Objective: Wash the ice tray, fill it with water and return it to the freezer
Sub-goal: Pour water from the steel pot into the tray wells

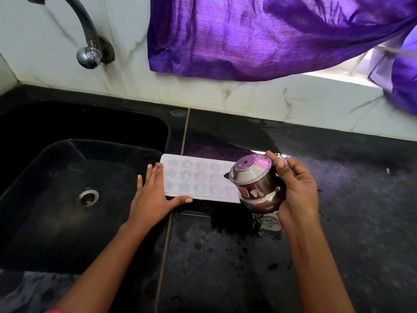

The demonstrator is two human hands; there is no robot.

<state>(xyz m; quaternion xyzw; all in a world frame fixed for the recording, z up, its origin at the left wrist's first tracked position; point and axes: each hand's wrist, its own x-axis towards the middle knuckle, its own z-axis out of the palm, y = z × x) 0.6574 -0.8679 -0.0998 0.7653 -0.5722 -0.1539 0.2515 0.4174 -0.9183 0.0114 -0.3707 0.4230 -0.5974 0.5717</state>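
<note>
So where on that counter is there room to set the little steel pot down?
The black counter lies bare right of the right hand, behind the ice tray up to the wall, and in front of it, though wet. Crowded only at the tray, under the left hand and steel pot.

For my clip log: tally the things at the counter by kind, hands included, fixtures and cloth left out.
Ice tray: 1
Steel pot: 1
Hands: 2 (left hand, right hand)
Total: 4

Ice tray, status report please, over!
Left hand flat, steadying ice tray on counter. Right hand grips steel pot, tipped over tray's right end. Nothing blocking.
</note>
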